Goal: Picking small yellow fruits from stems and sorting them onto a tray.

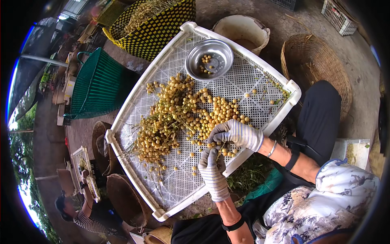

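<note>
Both my hands wear striped knit gloves and meet over the near edge of a white perforated plastic tray. My left hand and my right hand pinch a small stem with a few round yellow fruits between their fingertips; the fingers partly hide it. Bunches of yellow-brown fruits on stems are heaped on the tray's left and middle. Loose fruits lie just beyond my right hand. A steel bowl with several fruits rests at the tray's far side. Green bits and small fruits lie near the right corner.
Around the tray stand a yellow-and-black woven basket of stemmed fruits, a green plastic basket, a white tub, a large wicker basket and brown baskets. Another person works at a tray at the lower left.
</note>
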Demonstrator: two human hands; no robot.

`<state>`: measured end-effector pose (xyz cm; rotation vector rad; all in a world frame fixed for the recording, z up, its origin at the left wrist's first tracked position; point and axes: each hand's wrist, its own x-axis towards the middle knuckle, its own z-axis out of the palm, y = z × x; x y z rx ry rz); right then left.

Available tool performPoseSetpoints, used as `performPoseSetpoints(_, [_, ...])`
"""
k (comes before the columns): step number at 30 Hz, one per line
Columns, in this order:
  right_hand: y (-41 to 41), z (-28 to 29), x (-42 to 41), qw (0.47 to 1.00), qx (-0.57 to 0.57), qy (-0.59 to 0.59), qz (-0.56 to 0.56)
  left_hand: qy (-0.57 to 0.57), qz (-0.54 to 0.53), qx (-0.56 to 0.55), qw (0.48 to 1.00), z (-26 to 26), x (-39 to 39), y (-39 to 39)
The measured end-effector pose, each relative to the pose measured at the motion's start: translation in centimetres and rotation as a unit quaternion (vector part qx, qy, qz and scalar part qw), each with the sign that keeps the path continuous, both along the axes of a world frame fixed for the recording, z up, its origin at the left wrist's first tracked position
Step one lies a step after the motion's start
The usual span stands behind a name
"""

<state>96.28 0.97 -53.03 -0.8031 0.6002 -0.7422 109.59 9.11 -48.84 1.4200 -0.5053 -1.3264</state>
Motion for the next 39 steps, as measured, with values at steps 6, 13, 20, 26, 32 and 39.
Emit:
performPoseSetpoints(6, [0.1, 0.2, -0.4, 0.988, -0.134, 0.077, 0.015, -0.042, 0.032, 0.014, 0.998, -0.2, -0.1, -0.1])
performPoseSetpoints(13, [0.4, -0.4, -0.4, 0.998, -0.032, 0.061, 0.002, -0.012, 0.012, 0.003, 1.0, -1.2, 0.6, 0.1])
performPoseSetpoints(20, [0.5, 0.6, -0.5, 0.986, -0.103, 0.125, 0.028, 0.033, 0.0, 0.008, 0.999, -0.9, 1.0, 0.1])
performPoseSetpoints(26, [0.6, 0.1, -0.1, 0.999, -0.004, 0.044, -0.003, -0.02, -0.033, 0.034, 0.999, -0.3, 1.1, 0.0])
performPoseSetpoints(32, [0.1, 0.0, -0.2, 0.967, -0.176, 0.175, 0.052, -0.111, -0.069, 0.028, 0.991, -0.7, 0.6, 0.2])
performPoseSetpoints(39, [0.7, 0.5, 0.1, 0.95, -0.232, 0.207, 0.041, -0.149, -0.131, 0.046, 0.979, -0.5, 1.2, 0.3])
